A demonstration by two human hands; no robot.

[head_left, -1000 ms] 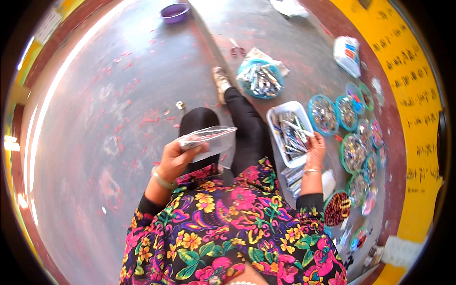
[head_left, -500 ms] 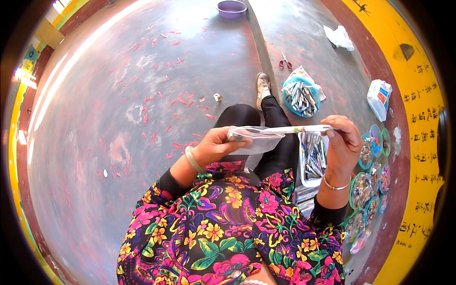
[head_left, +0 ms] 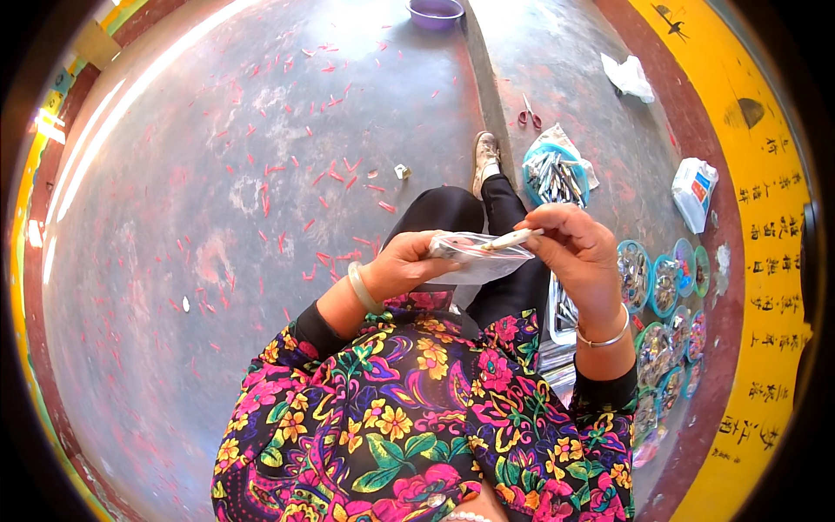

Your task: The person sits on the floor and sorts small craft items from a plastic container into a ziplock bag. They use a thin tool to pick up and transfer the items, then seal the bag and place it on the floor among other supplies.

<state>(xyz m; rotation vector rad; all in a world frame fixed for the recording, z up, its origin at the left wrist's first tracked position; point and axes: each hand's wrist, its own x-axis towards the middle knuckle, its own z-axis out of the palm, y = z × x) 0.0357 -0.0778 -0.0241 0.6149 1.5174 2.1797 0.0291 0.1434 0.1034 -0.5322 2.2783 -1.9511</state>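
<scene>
My left hand [head_left: 407,263] pinches a clear plastic bag [head_left: 480,271] over my lap, its mouth facing right. In my right hand [head_left: 581,254], fingertips and thumb grip the outer end of a white pen [head_left: 513,239]. The pen's other end lies inside the bag, where dark and coloured shapes show only faintly. Below my right hand, partly hidden by it, is a white tray [head_left: 553,324] with pens [head_left: 565,306]. Ahead of that hand stands a light-blue basket [head_left: 530,185] full of pens [head_left: 557,174].
On my right stand several round baskets [head_left: 633,270] of small parts. Red-handled scissors [head_left: 530,118], a white plastic bag [head_left: 628,78] and a white package [head_left: 694,196] lie farther ahead. A purple basin [head_left: 435,12] is at the far edge. Red scraps [head_left: 335,174] litter the floor.
My right hand has moved left toward the bag, pushing the pen deeper into it. Less of the pen shows outside. My left hand still holds the bag.
</scene>
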